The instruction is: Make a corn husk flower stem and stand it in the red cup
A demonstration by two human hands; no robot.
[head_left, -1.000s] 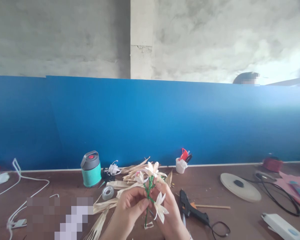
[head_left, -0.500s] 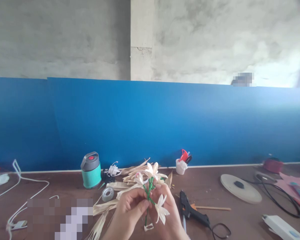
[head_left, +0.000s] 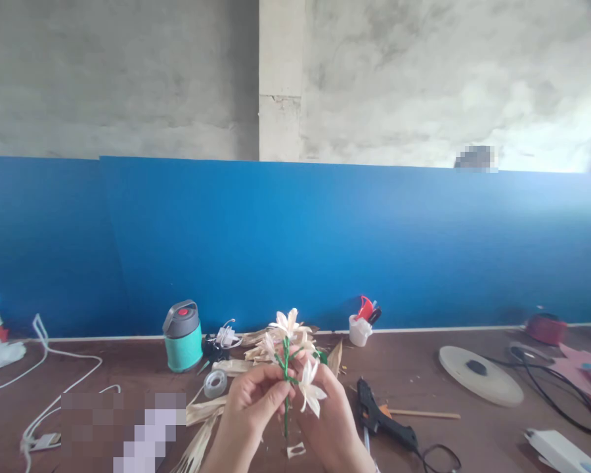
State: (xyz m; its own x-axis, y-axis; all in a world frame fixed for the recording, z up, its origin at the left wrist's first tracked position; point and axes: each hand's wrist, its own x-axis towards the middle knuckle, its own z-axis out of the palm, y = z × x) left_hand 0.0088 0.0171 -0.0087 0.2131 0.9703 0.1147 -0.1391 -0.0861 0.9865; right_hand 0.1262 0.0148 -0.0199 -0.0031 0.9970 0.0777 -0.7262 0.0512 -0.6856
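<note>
Cream-white husk flowers [head_left: 289, 324] sit on a green wire stem [head_left: 285, 415].

The slender, bare left hand [head_left: 253, 402] and the equally bare right hand [head_left: 329, 420], both with short, neat fingernails, taper into slim bare forearms that run off the lower edge of the view, where a small pale object [head_left: 375, 468] at the right wrist is too cut off to identify.

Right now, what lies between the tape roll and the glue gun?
Head view: left hand and right hand hold husk flowers on a green stem.
</note>
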